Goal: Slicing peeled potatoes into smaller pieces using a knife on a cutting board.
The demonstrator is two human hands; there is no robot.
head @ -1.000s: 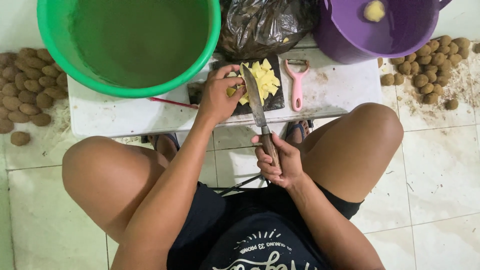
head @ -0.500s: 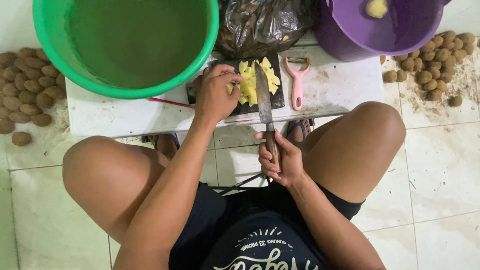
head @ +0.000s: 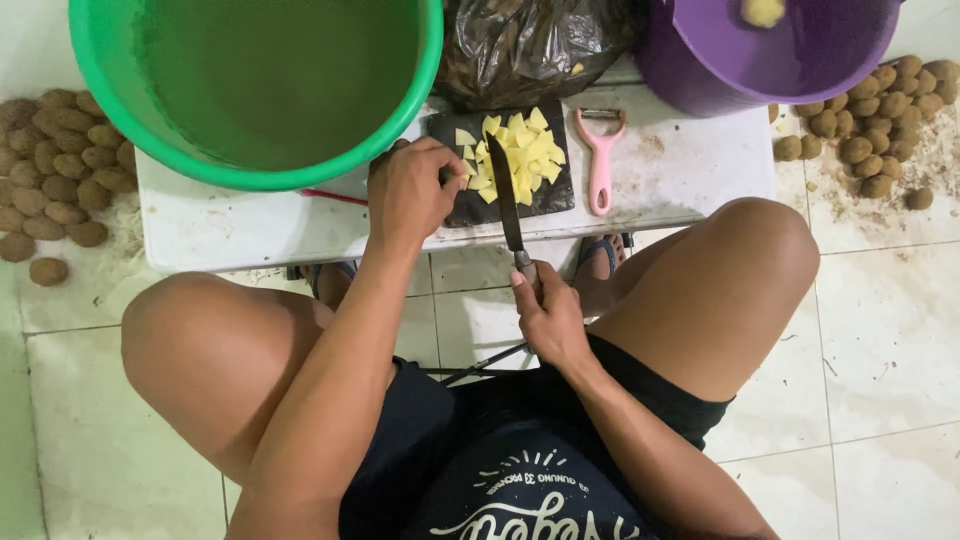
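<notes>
- A big green tub (head: pixel 260 85) sits at the far left of the low white table (head: pixel 690 180), its near rim hanging over the table's bare top.
- A purple bucket (head: pixel 770 50) stands at the far right, with one peeled yellow potato (head: pixel 762 10) inside.
- A dark plastic bag (head: pixel 530 45) lies between tub and bucket, just beyond the board.
- Heaps of brown unpeeled potatoes (head: pixel 60 170) lie on the tiled floor at the left, and more (head: pixel 875 125) at the right.
- The black cutting board (head: pixel 505 165) lies at the table's middle, covered with yellow potato pieces (head: pixel 525 150).
- The left hand (head: pixel 405 195) rests on the board's left edge, fingers curled, fingertips pinching the pieces there.
- The right hand (head: pixel 550 315) is closed around the knife's handle, near the table's near edge.
- The knife (head: pixel 507 190) has its blade lying across the pieces, tip pointing far.
- A pink peeler (head: pixel 600 155) lies just right of the board.
</notes>
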